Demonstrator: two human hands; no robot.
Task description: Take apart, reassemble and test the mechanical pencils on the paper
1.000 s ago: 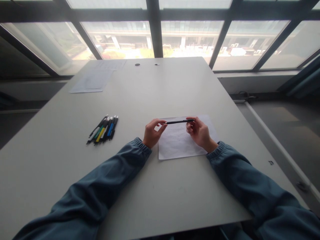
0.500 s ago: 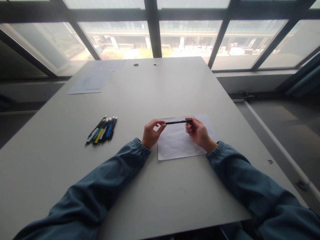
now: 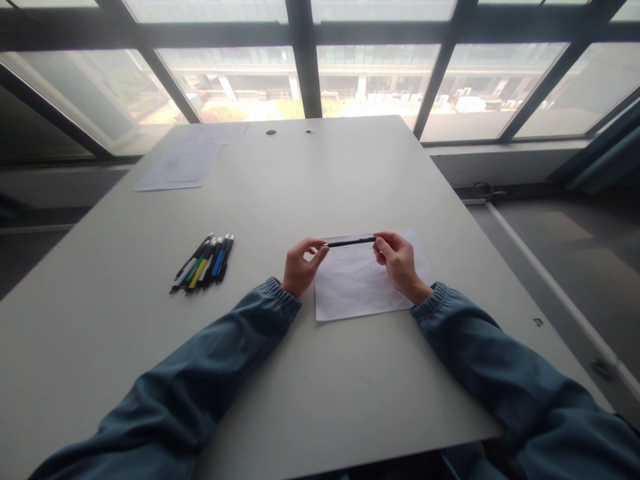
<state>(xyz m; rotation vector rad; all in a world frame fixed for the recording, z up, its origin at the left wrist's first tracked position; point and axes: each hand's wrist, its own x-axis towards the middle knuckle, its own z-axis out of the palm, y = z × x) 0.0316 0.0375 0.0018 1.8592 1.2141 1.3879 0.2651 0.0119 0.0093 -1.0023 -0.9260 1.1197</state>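
A slim black pen [image 3: 351, 242] is held nearly level between my two hands, over a sheet of white paper [image 3: 357, 287]. My left hand [image 3: 301, 265] pinches its left end between thumb and fingers. At the other end, my right hand [image 3: 399, 262] has its thumb and curled fingers closed on the pen. The tips of the pen are hidden by my fingers. Faint marks, too small to read, show on the paper. To the left lies a loose bunch of several pens [image 3: 204, 263] with black, blue, yellow, green and white parts.
The white table [image 3: 280, 373] reaches toward the windows. More paper sheets [image 3: 183, 160] lie at its far left. Near the far edge are a round hole [image 3: 271, 133] and a small dark spot. A small dark mark [image 3: 538, 322] sits near the right edge.
My right thumb has shifted onto the pen's right end, and the fingers there now cover that end. The pen stays level between my hands; my left hand has hardly moved.
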